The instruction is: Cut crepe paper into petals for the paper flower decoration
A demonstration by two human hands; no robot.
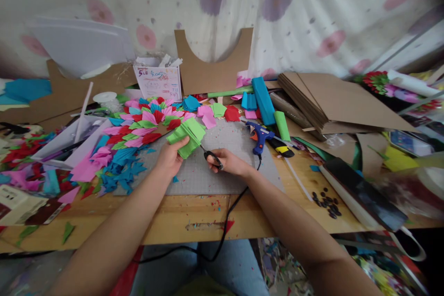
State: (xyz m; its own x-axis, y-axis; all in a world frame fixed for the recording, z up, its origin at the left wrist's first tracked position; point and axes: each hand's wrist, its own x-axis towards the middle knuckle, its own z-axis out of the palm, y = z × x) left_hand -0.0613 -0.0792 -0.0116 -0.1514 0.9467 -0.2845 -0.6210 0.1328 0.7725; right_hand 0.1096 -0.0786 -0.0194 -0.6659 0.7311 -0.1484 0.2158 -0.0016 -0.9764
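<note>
My left hand [172,155] grips a stack of light green crepe paper [190,135] above the grey cutting mat [229,180]. In my right hand [227,162] is a pair of scissors [212,157] with black handles; my fingers are closed round them. The blades point up and left toward the paper's lower right edge. Whether they touch the paper, I cannot tell. Cut crepe pieces in pink [208,120], green [218,109] and red [232,113] lie just beyond my hands.
A blue glue gun [258,136] lies on the right, its black cord [233,206] running off the front edge. Crepe petals [138,122] are heaped at left beside a white box [86,136]. Cardboard sheets [340,101] are stacked at right, near a phone [364,192] and dark beads [328,203].
</note>
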